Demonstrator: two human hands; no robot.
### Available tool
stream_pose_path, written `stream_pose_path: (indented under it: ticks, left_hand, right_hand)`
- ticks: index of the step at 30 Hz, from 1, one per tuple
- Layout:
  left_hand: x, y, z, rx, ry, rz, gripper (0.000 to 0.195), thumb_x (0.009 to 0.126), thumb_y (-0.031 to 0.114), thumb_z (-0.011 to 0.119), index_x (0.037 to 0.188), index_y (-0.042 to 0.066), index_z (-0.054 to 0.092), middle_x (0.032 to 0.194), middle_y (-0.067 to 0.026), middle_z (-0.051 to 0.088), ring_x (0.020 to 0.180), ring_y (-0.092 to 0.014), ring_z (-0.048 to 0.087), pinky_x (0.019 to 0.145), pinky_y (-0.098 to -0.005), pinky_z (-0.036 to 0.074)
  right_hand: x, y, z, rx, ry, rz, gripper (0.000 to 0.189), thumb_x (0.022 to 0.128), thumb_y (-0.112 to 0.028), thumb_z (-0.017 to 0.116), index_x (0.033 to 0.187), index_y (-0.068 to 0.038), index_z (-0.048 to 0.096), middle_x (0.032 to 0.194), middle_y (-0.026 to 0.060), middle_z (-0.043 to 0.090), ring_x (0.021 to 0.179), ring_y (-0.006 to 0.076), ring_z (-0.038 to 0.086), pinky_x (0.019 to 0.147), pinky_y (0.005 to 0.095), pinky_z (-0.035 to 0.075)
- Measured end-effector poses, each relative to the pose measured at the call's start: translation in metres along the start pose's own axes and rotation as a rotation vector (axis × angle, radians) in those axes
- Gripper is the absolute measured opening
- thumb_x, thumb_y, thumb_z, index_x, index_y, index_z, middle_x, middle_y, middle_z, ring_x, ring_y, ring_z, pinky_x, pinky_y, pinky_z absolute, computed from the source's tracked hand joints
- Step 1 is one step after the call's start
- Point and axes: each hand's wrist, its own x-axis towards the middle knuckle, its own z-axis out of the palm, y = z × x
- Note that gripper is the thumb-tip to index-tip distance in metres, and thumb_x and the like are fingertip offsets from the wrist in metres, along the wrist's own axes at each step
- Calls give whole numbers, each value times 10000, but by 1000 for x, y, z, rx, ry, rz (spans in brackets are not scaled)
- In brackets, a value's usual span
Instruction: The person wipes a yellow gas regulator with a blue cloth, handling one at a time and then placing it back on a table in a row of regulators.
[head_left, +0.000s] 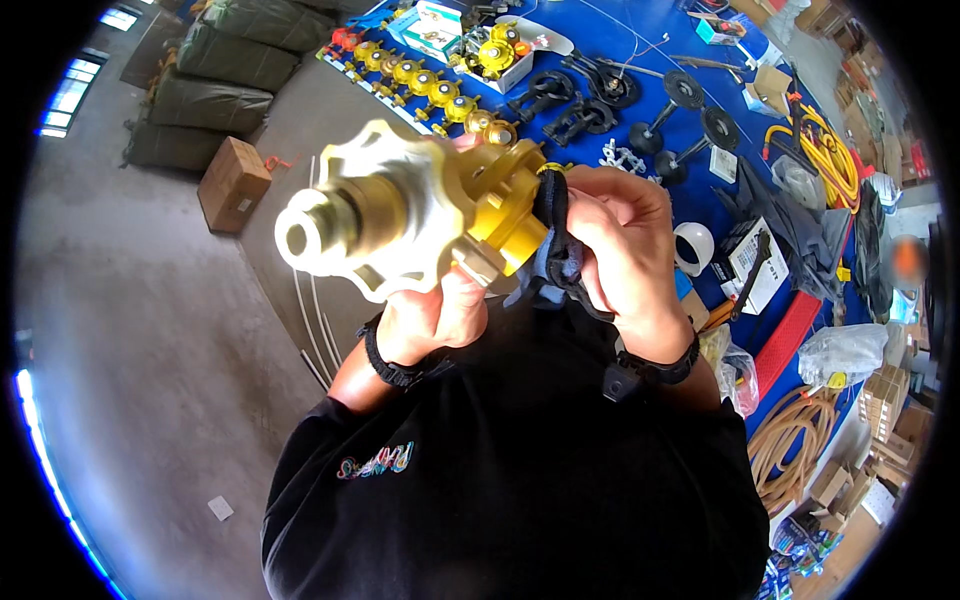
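Observation:
Close to the camera is a yellow gas regulator (517, 221) with a large pale-gold handwheel (435, 210) and a threaded metal connector (319, 229) pointing left. My left hand (442, 311) grips it from below and behind, with part of the fingers hidden by the wheel. A crumpled dark blue and black cloth (555, 259) is pinched in my right hand (634, 240). That cloth lies against the right end of the yellow body, where it covers some of the surface.
On the blue table (600, 34) stand a row of yellow regulators (422, 82), a white box (514, 77) with more of them, and black burner parts (547, 94). A yellow hose coil (832, 161) and a tan hose coil (787, 457) lie right. A carton (232, 187) sits on the floor.

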Motion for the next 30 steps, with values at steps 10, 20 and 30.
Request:
stream_pose_path:
  ticks: [10,20,30]
  left_hand:
    - [9,17,1,-470,62,-281,824,936,594,478,1515,136,111,1302,-153,515,1151,-315,571,965,-477,483]
    - [21,16,-4,-681,36,-406,726,962,417,545,1500,79,194,1262,-137,535,1133,-284,584,950,-423,507]
    - [17,23,-10,-494,-155,-366,478,976,221,526,1366,-8,371,1223,-144,543,1095,-199,569,935,-328,467]
  right_hand:
    - [2,2,-7,19,5,-358,166,903,-15,659,1053,56,658,944,74,682,795,85,632,688,214,519]
    - [-6,-11,-2,-403,-22,-506,189,811,32,742,978,78,668,1007,147,661,778,108,636,635,195,508]
    - [2,-50,5,-780,-76,-515,146,740,31,783,864,30,707,799,83,683,654,94,624,572,203,473]
